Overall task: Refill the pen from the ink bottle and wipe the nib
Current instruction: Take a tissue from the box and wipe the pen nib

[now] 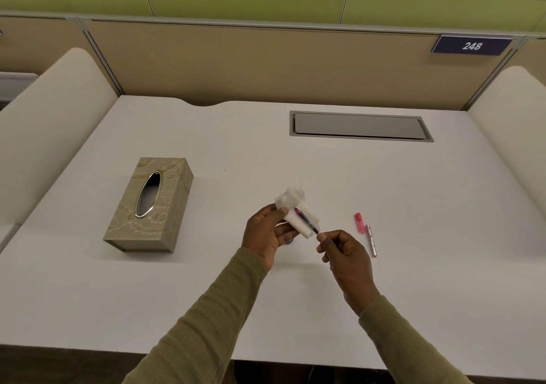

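Observation:
My left hand holds a folded white tissue above the white desk. My right hand pinches the rear end of a thin pen section with a pink and dark body. Its front end is tucked into the tissue, so the nib is hidden. A small dark round object, perhaps the ink bottle, peeks out under my left hand and is mostly hidden. To the right on the desk lie a pink pen cap and a pink patterned pen barrel.
A beige tissue box with an oval opening stands to the left on the white desk. A grey cable hatch is set into the desk at the back right. Cream partitions flank both sides.

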`<state>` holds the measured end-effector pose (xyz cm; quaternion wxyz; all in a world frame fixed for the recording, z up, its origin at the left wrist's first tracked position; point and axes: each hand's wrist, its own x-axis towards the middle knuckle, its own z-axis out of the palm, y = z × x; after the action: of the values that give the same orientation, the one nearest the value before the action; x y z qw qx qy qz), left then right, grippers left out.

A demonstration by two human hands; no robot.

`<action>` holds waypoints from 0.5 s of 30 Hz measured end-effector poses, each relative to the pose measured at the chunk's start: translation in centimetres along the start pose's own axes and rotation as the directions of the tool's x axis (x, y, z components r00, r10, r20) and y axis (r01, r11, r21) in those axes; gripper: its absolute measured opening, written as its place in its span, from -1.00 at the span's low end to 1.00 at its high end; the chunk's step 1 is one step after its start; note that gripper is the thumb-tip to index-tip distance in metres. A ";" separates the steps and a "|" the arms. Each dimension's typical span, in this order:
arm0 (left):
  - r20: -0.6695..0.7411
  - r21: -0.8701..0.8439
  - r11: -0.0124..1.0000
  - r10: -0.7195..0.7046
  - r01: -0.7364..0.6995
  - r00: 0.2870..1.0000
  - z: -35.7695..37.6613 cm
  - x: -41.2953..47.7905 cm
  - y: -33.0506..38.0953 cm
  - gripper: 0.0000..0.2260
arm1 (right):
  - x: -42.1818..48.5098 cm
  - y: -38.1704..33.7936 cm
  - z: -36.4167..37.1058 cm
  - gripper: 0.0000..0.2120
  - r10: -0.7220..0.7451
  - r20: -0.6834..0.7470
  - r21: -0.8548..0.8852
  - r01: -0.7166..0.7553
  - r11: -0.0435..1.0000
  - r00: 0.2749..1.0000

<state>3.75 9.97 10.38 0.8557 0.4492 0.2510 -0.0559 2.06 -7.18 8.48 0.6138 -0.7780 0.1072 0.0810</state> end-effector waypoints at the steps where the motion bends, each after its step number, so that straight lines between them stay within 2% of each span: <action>1: 0.023 -0.074 0.996 -0.048 0.049 0.999 0.0 -0.1 0.2 -0.79 | 0.0 0.1 -0.1 -0.88 -0.014 -0.013 -0.014 0.014 1.000 1.000; 4: 0.056 -0.234 0.955 -0.172 0.180 0.984 -0.3 0.0 0.7 -0.58 | 0.0 0.2 -0.3 -0.90 -0.068 -0.032 -0.076 0.066 0.995 0.997; 10: 0.068 -0.262 0.948 -0.171 0.183 0.983 -0.3 0.0 0.5 -0.83 | -0.3 0.0 -0.3 -0.92 -0.187 -0.041 -0.162 0.178 0.971 0.982; 15: 0.081 -0.232 0.961 -0.138 0.153 0.987 -0.4 0.2 -0.2 -0.81 | -0.6 -0.2 -0.2 -0.90 -0.259 -0.039 -0.225 0.244 0.943 0.965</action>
<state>3.67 10.22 9.97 0.9045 0.3217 0.2606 -0.1026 1.54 -7.28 8.85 0.5260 -0.8502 0.0183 -0.0130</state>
